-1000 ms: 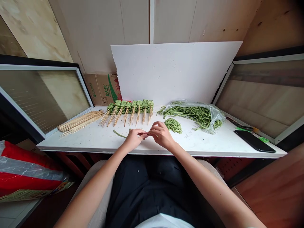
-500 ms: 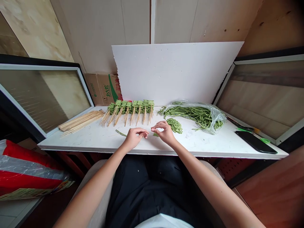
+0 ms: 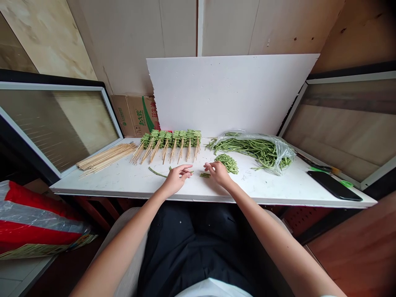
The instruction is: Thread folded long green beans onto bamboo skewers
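My left hand [image 3: 175, 178] rests on the white table [image 3: 123, 181], its fingers closed around a long green bean [image 3: 155, 172] that trails out to the left. My right hand [image 3: 219, 172] is a short way to the right, fingertips pinched together just above a few short bean pieces [image 3: 204, 175] lying on the table. What the pinch holds is too small to make out. Beside the right hand lies a small heap of cut bean pieces [image 3: 227, 161]. A row of skewers threaded with bean pieces [image 3: 170, 142] lies behind both hands.
A bundle of bare bamboo skewers [image 3: 107, 156] lies at the left. A plastic bag of long beans [image 3: 260, 149] is at the right, with a black phone [image 3: 334, 185] and scissors [image 3: 315, 166] beyond. A white board [image 3: 225, 90] and a cardboard box [image 3: 134, 115] stand behind.
My hands were joined at the table's front a second ago and have moved apart. The right hand went right and down toward the short pieces; the left hand's fingers stretched out a little.
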The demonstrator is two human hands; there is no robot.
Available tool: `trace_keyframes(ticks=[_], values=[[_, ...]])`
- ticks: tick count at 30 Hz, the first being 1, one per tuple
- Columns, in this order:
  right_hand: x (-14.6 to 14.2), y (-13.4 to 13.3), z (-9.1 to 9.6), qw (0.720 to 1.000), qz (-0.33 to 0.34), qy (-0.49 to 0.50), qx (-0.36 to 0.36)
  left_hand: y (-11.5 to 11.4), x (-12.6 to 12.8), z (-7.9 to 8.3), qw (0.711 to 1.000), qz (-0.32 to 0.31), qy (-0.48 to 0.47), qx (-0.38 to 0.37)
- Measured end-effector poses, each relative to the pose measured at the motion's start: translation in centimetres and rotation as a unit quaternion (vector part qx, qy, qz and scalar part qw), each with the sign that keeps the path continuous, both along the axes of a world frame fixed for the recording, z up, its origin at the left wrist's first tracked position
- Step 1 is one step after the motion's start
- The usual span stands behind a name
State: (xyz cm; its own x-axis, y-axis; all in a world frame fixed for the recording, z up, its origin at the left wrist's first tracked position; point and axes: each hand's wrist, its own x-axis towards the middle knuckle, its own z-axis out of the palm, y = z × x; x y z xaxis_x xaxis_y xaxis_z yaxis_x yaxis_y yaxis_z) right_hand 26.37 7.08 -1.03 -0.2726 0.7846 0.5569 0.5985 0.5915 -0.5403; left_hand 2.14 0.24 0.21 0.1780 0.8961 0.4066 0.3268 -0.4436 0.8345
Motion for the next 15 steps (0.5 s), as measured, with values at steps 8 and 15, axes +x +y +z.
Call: trace_keyframes(ticks=[8,15], values=[[-2.4,-3.8,3.2,0.98,0.199,0.033,0.007,-0.3,0.2,0.4,0.999,-0.022,-0.035,-0.021],[-1.9,-3.4,3.3,0.986,0.149,0.073,0.02,-0.4,0.1,0.8,0.999,0.032,-0.004,-0.011]])
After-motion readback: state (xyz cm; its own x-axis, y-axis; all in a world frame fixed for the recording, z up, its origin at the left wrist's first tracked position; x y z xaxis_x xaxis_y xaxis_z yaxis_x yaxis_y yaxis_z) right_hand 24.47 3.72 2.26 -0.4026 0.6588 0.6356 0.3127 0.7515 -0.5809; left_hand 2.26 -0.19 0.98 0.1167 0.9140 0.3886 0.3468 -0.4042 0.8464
